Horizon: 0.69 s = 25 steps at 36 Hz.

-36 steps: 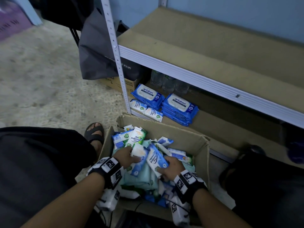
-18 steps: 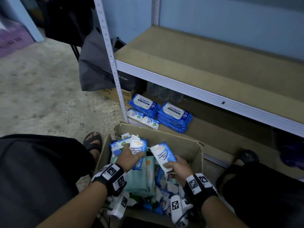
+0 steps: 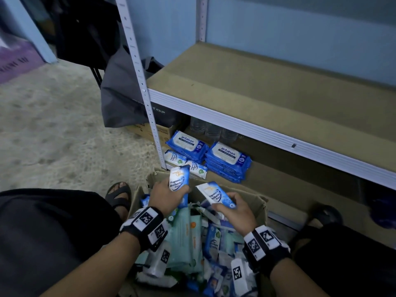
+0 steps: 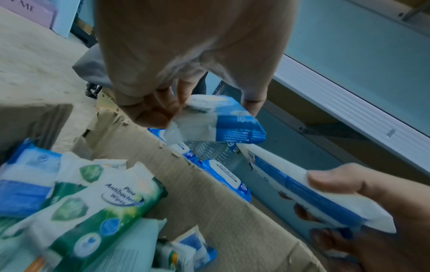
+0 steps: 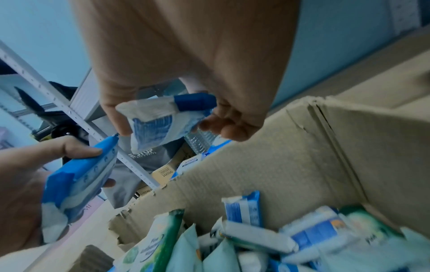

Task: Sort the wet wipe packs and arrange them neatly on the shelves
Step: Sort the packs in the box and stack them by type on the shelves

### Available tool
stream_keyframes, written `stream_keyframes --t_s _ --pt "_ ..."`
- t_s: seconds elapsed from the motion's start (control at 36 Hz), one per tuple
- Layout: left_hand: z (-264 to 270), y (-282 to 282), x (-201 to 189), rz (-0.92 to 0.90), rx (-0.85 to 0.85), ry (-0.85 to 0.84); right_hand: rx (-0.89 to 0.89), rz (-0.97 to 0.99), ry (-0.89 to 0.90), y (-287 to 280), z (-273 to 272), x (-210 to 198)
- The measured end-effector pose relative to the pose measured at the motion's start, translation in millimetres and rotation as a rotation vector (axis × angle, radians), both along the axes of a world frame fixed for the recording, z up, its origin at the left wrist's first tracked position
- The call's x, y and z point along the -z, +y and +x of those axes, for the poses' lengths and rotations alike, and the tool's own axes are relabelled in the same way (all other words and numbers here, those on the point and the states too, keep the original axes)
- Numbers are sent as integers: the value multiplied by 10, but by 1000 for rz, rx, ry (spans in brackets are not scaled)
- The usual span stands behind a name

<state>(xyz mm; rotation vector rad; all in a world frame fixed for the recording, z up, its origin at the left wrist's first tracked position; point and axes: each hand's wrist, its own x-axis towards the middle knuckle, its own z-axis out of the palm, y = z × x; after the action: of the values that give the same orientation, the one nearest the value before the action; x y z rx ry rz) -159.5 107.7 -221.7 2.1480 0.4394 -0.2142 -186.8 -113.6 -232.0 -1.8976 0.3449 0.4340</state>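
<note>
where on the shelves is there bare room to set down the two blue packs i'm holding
Bottom shelf: bare board to the right of the antabax stacks. Upper shelf: bare along all that shows. Crowded: the bottom shelf's left end by the post, where small packs sit in front of the stacks and bottles stand behind.

Dim bluish light, motion-blurred wrist views, bowed wide-angle edges.

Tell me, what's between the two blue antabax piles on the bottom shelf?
Nothing: a narrow bare gap separates the left antabax pile from the right antabax pile, seen in the head view.
</note>
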Motion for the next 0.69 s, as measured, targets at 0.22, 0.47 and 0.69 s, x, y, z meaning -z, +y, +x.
stream_keyframes --t_s 0.22,0.47,0.69 --pt "555 21 3 55 -30 112 -138 -393 -129 -217 427 -109" --pt "1289 -12 149 126 85 161 -422 -700 -205 -455 1044 -132" --pt "1861 -30 472 37 -20 301 -625 -854 -130 -475 1673 50"
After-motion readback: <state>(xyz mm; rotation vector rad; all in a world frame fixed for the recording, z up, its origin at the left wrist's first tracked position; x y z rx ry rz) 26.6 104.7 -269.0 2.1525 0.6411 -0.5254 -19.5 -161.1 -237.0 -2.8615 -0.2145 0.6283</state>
